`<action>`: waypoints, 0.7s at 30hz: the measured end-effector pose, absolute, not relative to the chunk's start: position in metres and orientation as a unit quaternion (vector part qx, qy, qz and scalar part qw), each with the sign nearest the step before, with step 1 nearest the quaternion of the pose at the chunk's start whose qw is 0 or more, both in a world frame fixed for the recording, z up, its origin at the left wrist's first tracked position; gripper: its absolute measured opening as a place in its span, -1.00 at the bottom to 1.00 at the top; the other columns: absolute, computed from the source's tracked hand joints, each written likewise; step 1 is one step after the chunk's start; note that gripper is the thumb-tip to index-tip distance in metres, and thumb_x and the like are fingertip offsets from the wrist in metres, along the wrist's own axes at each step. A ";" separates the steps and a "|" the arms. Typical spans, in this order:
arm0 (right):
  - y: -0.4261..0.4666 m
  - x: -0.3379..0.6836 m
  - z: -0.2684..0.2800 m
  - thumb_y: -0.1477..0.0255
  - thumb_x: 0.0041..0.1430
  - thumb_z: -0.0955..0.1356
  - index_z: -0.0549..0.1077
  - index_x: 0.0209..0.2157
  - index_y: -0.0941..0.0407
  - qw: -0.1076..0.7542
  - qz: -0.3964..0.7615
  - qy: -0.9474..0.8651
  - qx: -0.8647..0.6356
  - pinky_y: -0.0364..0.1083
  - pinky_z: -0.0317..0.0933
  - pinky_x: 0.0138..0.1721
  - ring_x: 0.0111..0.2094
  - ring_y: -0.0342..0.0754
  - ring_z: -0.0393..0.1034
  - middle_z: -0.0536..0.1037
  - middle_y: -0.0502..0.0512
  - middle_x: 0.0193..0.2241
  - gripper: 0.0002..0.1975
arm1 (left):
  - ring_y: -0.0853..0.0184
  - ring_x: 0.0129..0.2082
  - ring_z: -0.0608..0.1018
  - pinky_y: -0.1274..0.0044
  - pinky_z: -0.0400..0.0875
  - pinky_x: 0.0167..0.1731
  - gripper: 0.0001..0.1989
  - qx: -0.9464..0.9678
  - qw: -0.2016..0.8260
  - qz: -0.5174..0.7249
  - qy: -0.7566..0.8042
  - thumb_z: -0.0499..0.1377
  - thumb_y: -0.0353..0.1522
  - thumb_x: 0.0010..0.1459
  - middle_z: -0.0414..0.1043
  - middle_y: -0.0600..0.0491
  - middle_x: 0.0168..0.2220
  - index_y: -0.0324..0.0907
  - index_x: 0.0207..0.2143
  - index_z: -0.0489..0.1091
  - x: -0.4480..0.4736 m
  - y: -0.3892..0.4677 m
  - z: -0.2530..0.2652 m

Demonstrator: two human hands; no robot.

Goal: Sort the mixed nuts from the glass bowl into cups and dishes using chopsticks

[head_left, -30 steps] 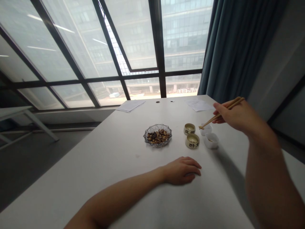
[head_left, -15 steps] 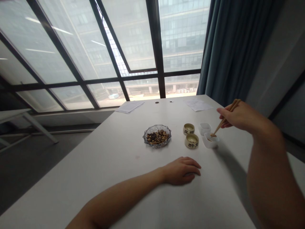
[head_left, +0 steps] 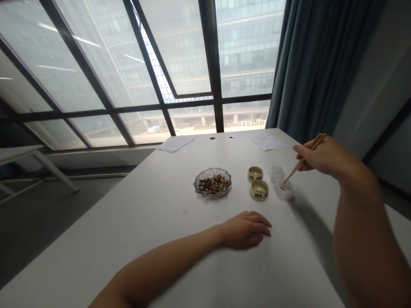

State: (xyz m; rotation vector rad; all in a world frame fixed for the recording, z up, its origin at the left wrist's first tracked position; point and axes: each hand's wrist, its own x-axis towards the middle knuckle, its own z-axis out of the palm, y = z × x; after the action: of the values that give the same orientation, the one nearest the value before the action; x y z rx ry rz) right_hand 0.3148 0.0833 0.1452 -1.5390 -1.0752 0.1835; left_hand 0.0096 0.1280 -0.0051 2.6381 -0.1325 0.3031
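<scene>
My right hand (head_left: pixel 317 156) is closed around a pair of wooden chopsticks (head_left: pixel 300 162), whose tips reach down into the nearer white plastic container (head_left: pixel 285 195). Some small brownish pieces lie inside that container; what they are is too small to tell. Just behind it stands a second white container (head_left: pixel 276 173). To their left are two cream cups with dark characters, the nearer cup (head_left: pixel 259 191) and the farther cup (head_left: pixel 255 174). My left hand (head_left: pixel 247 230) rests palm down on the table, fingers stretched out, holding nothing.
A scalloped glass bowl (head_left: pixel 212 194) of mixed dark and tan dried pieces stands left of the cups on the white table (head_left: pixel 154 218). Papers lie at the far left (head_left: pixel 175 143) and far right (head_left: pixel 268 141). Behind are windows and a blue curtain (head_left: pixel 308 72).
A light brown piece at the chopstick tips has come away from them and now seems to lie in the nearer container. My left hand stays in place.
</scene>
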 end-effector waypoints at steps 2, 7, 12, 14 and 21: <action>0.079 0.305 0.154 0.29 0.16 0.49 0.53 -0.50 0.15 0.521 0.091 -0.478 -0.701 -0.08 0.35 -0.71 -0.71 0.05 0.48 0.57 0.24 -0.64 -0.74 | 0.24 0.20 0.46 0.39 0.21 0.29 -0.71 0.964 0.239 0.110 -0.047 0.13 -0.42 0.29 0.45 -0.02 0.17 -0.06 0.03 0.45 0.010 0.128 -0.005; 0.078 0.266 0.172 0.24 0.26 0.42 0.57 -0.45 0.16 0.567 0.053 -0.499 -0.653 -0.08 0.45 -0.61 -0.61 0.05 0.55 0.62 0.25 -0.55 -0.69 | 0.24 0.20 0.46 0.39 0.22 0.29 -0.71 0.963 0.239 0.114 -0.048 0.13 -0.42 0.28 0.45 -0.02 0.16 -0.06 0.03 0.45 0.010 0.128 -0.006; 0.109 0.212 0.156 0.04 0.21 0.43 0.58 -0.43 0.18 0.602 0.169 -0.557 -0.547 -0.10 0.47 -0.58 -0.58 0.03 0.57 0.61 0.18 -0.53 -0.55 | 0.25 0.18 0.47 0.40 0.22 0.29 -0.72 0.962 0.237 0.122 -0.053 0.13 -0.42 0.28 0.45 -0.02 0.16 -0.07 0.02 0.45 0.010 0.128 -0.007; 0.126 0.193 0.136 -0.01 0.21 0.40 0.58 -0.42 0.18 0.585 0.218 -0.586 -0.516 -0.11 0.45 -0.57 -0.55 0.03 0.58 0.62 0.17 -0.52 -0.51 | 0.25 0.17 0.48 0.40 0.23 0.28 -0.72 0.962 0.237 0.124 -0.057 0.12 -0.42 0.28 0.46 -0.02 0.16 -0.08 0.01 0.45 0.010 0.129 -0.007; 0.152 0.155 0.081 0.00 0.27 0.35 0.57 -0.44 0.13 0.534 0.220 -0.638 -0.509 -0.10 0.39 -0.52 -0.52 0.05 0.57 0.59 0.09 -0.58 -0.51 | 0.22 0.19 0.47 0.39 0.23 0.28 -0.70 0.963 0.232 0.124 -0.059 0.12 -0.42 0.28 0.45 -0.04 0.17 -0.07 0.03 0.44 0.011 0.129 -0.009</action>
State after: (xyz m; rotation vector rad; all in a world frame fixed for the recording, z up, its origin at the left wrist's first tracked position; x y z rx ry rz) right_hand 0.1549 0.1524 0.0806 -1.2137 -1.5206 0.5247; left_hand 0.0110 0.1288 -0.0088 2.6459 -0.1631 0.3420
